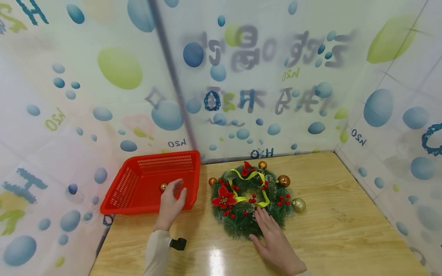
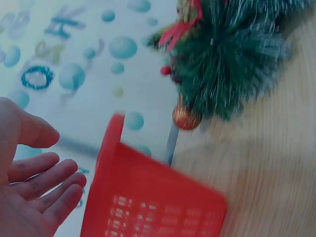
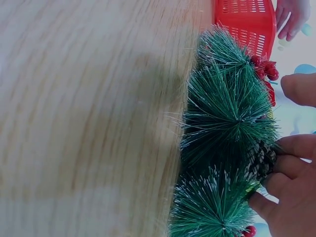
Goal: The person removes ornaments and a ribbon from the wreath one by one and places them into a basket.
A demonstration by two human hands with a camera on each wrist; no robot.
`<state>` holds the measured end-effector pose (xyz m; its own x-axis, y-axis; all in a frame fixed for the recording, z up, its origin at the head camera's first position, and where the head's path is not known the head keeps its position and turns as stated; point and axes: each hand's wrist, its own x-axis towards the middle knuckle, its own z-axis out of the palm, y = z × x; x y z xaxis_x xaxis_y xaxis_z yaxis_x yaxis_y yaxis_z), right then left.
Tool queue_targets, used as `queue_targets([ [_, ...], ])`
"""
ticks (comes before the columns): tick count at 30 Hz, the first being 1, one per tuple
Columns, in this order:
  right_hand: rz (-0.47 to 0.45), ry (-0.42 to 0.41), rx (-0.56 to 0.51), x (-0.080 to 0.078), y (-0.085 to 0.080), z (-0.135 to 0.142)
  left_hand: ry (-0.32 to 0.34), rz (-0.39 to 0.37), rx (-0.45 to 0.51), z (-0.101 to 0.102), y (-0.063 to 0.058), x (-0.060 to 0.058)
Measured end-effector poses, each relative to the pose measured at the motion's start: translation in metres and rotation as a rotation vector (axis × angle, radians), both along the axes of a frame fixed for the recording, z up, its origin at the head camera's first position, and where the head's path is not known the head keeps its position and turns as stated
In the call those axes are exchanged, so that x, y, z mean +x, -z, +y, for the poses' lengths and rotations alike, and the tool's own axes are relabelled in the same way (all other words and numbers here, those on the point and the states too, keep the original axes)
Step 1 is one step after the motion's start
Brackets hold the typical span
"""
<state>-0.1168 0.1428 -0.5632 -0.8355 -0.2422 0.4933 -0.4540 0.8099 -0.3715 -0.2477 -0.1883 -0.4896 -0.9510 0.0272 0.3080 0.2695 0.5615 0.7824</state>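
Note:
A green Christmas wreath with red flowers, berries and a yellow ribbon lies on the table. Gold and copper balls sit around its outer edge. My right hand rests its fingers on the wreath's near side, close by a pine cone. Over the red basket reaches my left hand, fingers relaxed and thumb apart, nothing in its grasp. One small gold ball lies inside the basket, just left of those fingers.
The wooden table runs back to a patterned sheet hung as a wall, with more sheeting on both sides. The basket stands at the back left, a short gap from the wreath. A black strap piece is on the left wrist.

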Motion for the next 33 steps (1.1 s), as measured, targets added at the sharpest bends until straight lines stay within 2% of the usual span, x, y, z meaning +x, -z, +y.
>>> queue_targets([
  [7,0.0,-0.006,-0.006,0.0,0.002,0.0,0.047,0.074,0.035,0.024,0.005,0.008],
  [15,0.01,-0.003,-0.003,0.0,0.001,-0.001,0.111,0.121,0.055,0.048,0.013,0.016],
  [19,0.019,-0.002,-0.007,0.001,0.001,-0.001,0.14,0.095,0.073,0.06,0.021,0.019],
  [25,0.023,-0.006,-0.007,0.0,0.001,-0.002,0.192,0.003,0.091,0.071,0.028,0.024],
  [28,0.025,-0.013,-0.01,0.0,0.001,-0.002,0.19,0.01,0.095,0.077,0.031,0.027],
  [33,0.023,-0.006,-0.02,-0.001,0.0,-0.002,0.177,0.067,0.027,0.089,0.036,0.028],
])
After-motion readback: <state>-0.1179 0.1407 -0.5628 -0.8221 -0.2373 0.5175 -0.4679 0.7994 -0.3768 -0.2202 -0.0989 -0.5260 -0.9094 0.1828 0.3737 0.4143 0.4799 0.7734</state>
